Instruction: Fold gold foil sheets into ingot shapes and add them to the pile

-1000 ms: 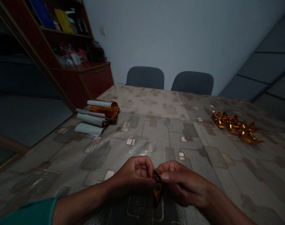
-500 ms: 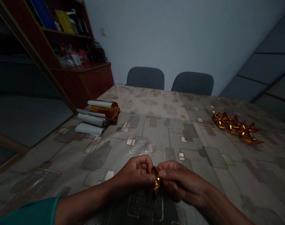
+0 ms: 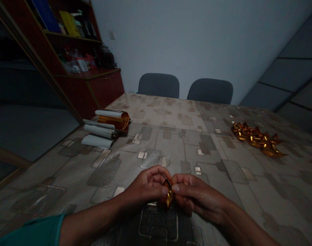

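Between my two hands, above the near part of the table, is a small folded piece of shiny gold foil paper [image 3: 169, 199]. My left hand [image 3: 153, 186] pinches it from the left, thumb in front and fingers curled behind. From the right, my right hand [image 3: 190, 191] grips its edge between thumb and forefinger. The fingers hide much of the foil's upper part. Toward the right of the table lies a cluster of folded gold foil pieces [image 3: 255, 136] with pointed ends, and on the left is a curled stack of gold foil sheets with pale backs [image 3: 100, 131].
A patterned cloth covers the table [image 3: 171, 116]. Two grey chairs [image 3: 159, 85] [image 3: 210, 90] stand at its far side, against a pale wall. A reddish wooden cabinet [image 3: 104, 87] with loaded shelves is at the back left.
My left fingers have risen slightly around the top of the foil piece, and the piece has turned a little and shifted slightly left. Both hands still hold it.
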`<move>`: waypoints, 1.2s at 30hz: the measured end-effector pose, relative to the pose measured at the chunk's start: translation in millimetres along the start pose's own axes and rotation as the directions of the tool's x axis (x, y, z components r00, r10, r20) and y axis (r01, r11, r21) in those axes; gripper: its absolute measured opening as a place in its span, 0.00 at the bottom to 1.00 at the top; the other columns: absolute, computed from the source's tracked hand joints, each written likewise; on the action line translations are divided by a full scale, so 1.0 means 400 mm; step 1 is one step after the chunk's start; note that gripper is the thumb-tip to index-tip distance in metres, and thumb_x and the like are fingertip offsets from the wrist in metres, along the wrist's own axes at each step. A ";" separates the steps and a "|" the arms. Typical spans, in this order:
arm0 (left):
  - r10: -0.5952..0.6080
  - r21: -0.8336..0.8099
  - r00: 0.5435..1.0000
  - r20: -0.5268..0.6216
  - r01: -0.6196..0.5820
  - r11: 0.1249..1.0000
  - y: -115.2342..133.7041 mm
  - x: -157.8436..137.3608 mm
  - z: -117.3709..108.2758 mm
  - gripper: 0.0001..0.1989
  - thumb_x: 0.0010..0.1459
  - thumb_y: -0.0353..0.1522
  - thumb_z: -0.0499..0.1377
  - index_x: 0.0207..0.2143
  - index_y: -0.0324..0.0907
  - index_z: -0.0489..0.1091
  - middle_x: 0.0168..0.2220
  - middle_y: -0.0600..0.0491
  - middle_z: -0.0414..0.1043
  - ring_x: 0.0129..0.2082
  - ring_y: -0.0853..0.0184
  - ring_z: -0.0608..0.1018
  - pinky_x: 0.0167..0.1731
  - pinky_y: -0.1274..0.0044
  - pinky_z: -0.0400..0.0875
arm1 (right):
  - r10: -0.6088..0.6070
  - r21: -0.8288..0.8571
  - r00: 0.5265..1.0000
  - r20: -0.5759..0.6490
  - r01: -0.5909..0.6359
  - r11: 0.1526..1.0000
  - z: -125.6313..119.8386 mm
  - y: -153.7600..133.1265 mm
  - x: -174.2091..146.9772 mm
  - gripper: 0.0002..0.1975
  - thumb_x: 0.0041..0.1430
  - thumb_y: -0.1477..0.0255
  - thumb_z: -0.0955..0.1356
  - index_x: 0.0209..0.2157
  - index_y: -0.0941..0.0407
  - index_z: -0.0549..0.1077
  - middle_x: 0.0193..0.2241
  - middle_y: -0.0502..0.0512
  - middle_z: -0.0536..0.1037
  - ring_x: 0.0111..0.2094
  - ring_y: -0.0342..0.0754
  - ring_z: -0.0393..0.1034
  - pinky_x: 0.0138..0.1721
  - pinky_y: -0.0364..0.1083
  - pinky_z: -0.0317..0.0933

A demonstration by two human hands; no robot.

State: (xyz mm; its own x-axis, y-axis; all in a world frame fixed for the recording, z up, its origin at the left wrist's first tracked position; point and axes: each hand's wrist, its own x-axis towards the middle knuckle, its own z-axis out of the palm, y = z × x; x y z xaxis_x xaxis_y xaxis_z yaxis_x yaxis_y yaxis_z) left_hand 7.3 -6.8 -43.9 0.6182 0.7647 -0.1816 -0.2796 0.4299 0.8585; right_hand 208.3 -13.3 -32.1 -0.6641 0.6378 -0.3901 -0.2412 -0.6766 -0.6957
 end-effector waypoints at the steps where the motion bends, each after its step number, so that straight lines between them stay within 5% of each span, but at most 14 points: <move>1: -0.003 0.004 1.000 -0.013 0.003 1.000 -0.001 0.000 0.001 0.21 0.46 0.38 0.73 0.37 0.40 0.68 0.28 0.55 0.74 0.22 0.73 0.76 0.23 0.82 0.68 | 0.000 -0.003 1.000 -0.005 0.000 1.000 0.000 0.001 0.001 0.15 0.51 0.67 0.77 0.33 0.61 0.73 0.20 0.49 0.76 0.16 0.35 0.65 0.17 0.34 0.57; 15: 0.009 0.049 0.997 -0.079 -0.005 0.999 0.013 0.000 0.014 0.21 0.49 0.39 0.71 0.39 0.38 0.67 0.28 0.54 0.75 0.21 0.74 0.76 0.23 0.82 0.70 | -0.063 0.009 0.993 -0.104 0.064 0.998 0.010 -0.002 0.007 0.15 0.51 0.66 0.77 0.32 0.60 0.73 0.19 0.49 0.77 0.15 0.35 0.65 0.17 0.34 0.55; 29: 0.022 0.107 0.993 -0.112 -0.010 0.994 0.000 -0.004 0.020 0.19 0.47 0.35 0.72 0.37 0.39 0.69 0.29 0.55 0.75 0.23 0.73 0.76 0.24 0.83 0.67 | -0.039 0.019 0.996 -0.080 0.041 0.999 0.016 0.002 0.011 0.15 0.49 0.66 0.78 0.29 0.61 0.73 0.18 0.49 0.75 0.15 0.35 0.64 0.16 0.34 0.55; 36: -0.020 0.010 1.000 0.020 0.020 1.000 -0.002 0.001 0.004 0.24 0.49 0.38 0.71 0.45 0.40 0.68 0.34 0.51 0.76 0.27 0.70 0.79 0.29 0.79 0.72 | -0.042 0.022 0.996 -0.075 0.044 0.999 0.009 -0.008 0.006 0.14 0.51 0.66 0.77 0.28 0.61 0.72 0.18 0.49 0.75 0.16 0.35 0.64 0.17 0.35 0.55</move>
State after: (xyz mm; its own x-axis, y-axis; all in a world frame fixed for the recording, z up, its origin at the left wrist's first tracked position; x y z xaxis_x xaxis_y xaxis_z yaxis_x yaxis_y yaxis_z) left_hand 8.8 -7.7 -44.0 0.6379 0.7465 -0.1893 -0.2599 0.4400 0.8596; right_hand 204.6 -11.0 -28.7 -0.5985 0.6913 -0.4049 -0.2857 -0.6563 -0.6983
